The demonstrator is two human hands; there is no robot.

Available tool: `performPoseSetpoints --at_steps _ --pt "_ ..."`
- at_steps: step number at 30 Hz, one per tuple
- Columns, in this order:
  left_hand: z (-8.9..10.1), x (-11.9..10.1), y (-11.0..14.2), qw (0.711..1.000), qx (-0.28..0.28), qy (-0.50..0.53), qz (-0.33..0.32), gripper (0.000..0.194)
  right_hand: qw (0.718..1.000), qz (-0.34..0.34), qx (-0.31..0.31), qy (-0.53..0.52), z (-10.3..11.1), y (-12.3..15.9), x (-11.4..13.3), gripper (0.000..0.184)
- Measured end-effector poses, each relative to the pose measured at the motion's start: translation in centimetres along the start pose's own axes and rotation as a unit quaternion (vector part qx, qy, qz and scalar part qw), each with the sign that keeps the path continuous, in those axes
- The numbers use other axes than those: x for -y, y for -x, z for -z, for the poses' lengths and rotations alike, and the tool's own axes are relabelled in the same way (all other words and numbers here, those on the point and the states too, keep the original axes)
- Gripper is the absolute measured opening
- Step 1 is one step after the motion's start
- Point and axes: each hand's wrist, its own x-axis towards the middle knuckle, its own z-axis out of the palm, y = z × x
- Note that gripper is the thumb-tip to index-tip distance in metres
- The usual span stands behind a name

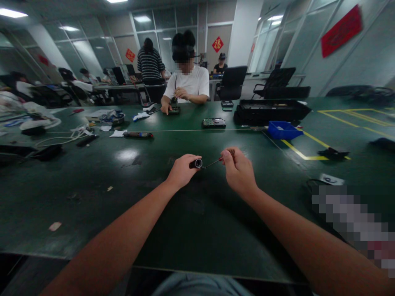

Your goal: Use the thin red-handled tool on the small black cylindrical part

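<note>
My left hand [184, 169] is closed around a short black cylinder [196, 163] whose round, ringed end faces me; the rest of it is hidden by my fingers. In my right hand [239, 170] is a screwdriver [214, 163], its handle pinched between thumb and fingers. The thin metal shaft points left, and its tip is close to the ringed end of the cylinder; whether they touch I cannot tell. Both hands are over the middle of the green table [197, 230].
Ahead lie a hard drive [214, 123], a long black case [271, 111] and a blue bin [284, 130]. To the left are a dark pen-like tool [138, 134] and white cables [66, 137]. Across the table a person in a white shirt [193, 82] works on a small device.
</note>
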Motion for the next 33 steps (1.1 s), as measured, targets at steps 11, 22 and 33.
performPoseSetpoints --at_steps 11,22,33 --pt "-0.1 -0.1 0.1 1.000 -0.015 0.003 0.012 0.041 0.989 0.055 0.052 0.125 -0.5 -0.9 -1.4 0.022" --pt "-0.3 -0.1 0.1 1.000 -0.012 0.008 0.016 0.040 0.930 0.032 0.290 0.224 -2.4 -1.4 -3.4 0.021" --pt "-0.5 -0.1 0.1 1.000 -0.003 0.023 0.006 0.040 0.909 0.037 0.364 0.198 -0.4 -1.0 -0.3 0.020"
